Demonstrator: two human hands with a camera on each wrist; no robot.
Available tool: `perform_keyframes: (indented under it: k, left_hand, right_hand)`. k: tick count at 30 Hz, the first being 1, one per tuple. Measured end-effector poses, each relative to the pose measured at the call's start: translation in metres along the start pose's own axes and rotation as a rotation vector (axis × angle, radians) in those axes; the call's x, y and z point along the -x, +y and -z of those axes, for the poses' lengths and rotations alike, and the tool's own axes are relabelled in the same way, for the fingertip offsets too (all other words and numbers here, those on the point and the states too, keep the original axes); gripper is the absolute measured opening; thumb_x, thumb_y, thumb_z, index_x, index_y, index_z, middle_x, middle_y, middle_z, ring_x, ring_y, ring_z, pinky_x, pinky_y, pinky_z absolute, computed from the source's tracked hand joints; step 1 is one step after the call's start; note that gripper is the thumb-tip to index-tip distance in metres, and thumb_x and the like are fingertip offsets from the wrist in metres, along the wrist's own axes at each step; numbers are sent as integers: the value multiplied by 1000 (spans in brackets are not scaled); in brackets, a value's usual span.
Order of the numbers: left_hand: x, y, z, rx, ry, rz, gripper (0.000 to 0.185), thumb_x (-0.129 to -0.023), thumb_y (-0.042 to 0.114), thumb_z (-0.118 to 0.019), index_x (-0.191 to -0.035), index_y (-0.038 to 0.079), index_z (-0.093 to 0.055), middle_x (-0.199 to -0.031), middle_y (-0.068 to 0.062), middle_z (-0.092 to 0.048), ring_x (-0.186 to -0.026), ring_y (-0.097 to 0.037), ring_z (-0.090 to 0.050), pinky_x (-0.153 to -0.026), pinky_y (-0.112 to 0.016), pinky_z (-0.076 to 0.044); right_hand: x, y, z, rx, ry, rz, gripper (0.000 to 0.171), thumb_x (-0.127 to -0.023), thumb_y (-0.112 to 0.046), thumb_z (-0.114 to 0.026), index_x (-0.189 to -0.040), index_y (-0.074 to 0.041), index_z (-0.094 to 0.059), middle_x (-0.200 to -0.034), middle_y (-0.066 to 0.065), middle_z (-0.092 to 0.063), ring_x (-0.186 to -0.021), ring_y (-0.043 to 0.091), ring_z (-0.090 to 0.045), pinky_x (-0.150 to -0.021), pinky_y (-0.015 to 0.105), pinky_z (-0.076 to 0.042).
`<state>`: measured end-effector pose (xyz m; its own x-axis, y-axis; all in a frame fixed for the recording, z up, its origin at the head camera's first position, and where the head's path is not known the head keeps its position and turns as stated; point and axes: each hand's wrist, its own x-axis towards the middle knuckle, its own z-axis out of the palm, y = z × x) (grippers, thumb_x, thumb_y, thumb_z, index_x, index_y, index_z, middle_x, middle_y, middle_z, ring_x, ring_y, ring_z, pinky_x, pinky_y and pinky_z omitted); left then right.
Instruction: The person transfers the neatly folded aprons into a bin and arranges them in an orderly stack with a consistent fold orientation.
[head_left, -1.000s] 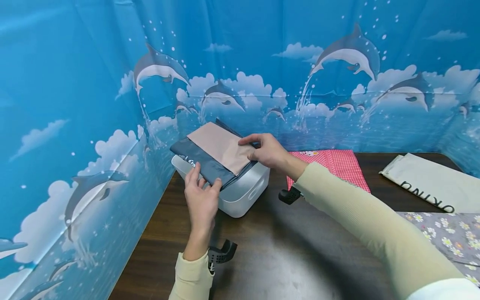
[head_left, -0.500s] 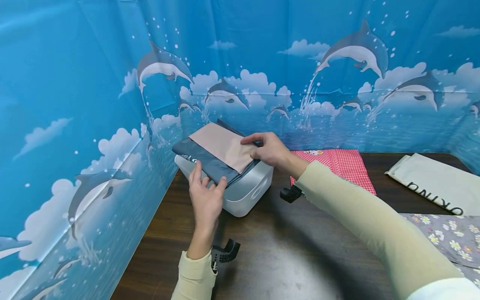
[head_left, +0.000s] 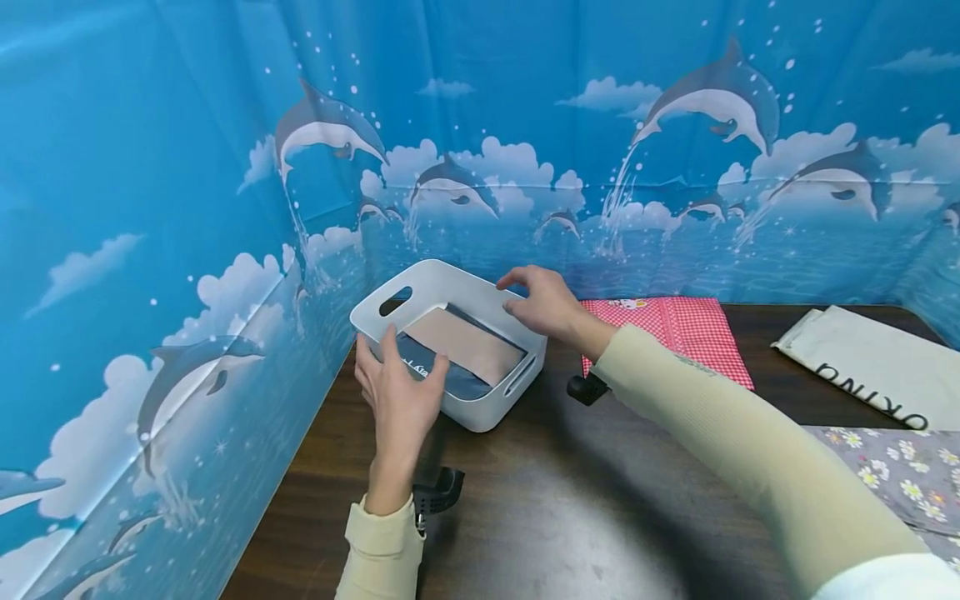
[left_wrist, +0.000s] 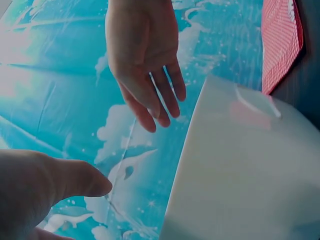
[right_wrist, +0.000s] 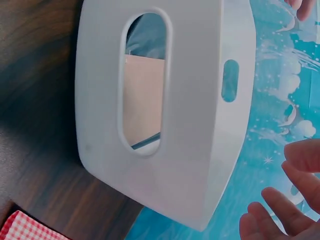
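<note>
A flat, pale pink-beige rectangular pouch (head_left: 467, 345) lies on a dark slate-grey, glossy plastic bag (head_left: 468, 384), both inside a white rounded-corner plastic basket (head_left: 442, 285) with oval handle slots. The right wrist view looks through the near slot, where strips of pink and grey show; the head view gives the basket's whole opening, while the left wrist view has only a white outer wall.

Both hands hold nothing. The left hand (head_left: 397, 400) has its thumb and fingers spread at the near-left rim; whether its fingertips touch the rim cannot be told. The right hand (head_left: 549, 305), its fingers loosely bent, hovers by the rim on the far right; the left wrist view shows its fingers hanging apart from the basket.

White lettering on the grey bag is partly covered and not legible. The basket stands on a dark brown wooden desk (head_left: 540, 500). To its right lies a red-and-white gingham cloth item (head_left: 693, 333), partly hidden by the right sleeve. Farther over are a cream folded bag (head_left: 873, 354) with large black upside-down letters, hard to read for certain, and a grey daisy-print cloth (head_left: 903, 475), both cut off by the head view's edge. Behind hangs a blue dolphin-print backdrop (head_left: 517, 92).
</note>
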<state>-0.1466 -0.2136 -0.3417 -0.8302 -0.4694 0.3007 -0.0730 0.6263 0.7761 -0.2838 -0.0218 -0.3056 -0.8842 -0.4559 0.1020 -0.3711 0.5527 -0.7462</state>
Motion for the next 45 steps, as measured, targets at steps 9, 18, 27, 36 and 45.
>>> perform_keyframes:
  k: [9,18,27,36,45]
  left_hand:
    - [3,10,-8,23,-78,-25,76,-95,22,-75,-159,-2,-43,-174,-29,-13,-161,-49,-15,-125,-74,-25]
    - [14,20,-21,106,-72,-180,56,-97,17,-75,-146,-2,-59,-160,-25,-45,-150,-44,-46,-123,-64,-39]
    - [32,29,-38,156,-135,-268,47,-96,17,-76,-138,0,-65,-156,-25,-51,-147,-44,-49,-121,-65,-41]
    - [47,33,-52,163,-253,-314,49,-94,15,-76,-140,2,-64,-156,-22,-51,-144,-43,-53,-117,-64,-45]
    - [54,36,-59,178,-286,-433,41,-98,14,-73,-137,2,-67,-154,-19,-56,-138,-39,-60,-110,-58,-54]
  right_hand:
    - [11,17,8,16,26,-31,34,-106,-15,-66,-139,-8,-70,-157,16,-57,-148,38,-52,-117,57,-49]
    - [24,46,21,23,56,-78,34,-108,-18,-63,-139,-6,-67,-148,17,-61,-140,39,-59,-111,56,-54]
    - [40,80,35,33,54,-132,38,-108,-22,-59,-141,-5,-65,-155,21,-56,-148,42,-49,-118,64,-44]
    - [60,113,47,62,73,-201,44,-108,-25,-58,-145,0,-61,-155,27,-56,-146,47,-50,-119,65,-43]
    - [72,132,52,99,86,-219,46,-106,-23,-60,-144,3,-62,-152,29,-58,-142,49,-53,-116,66,-44]
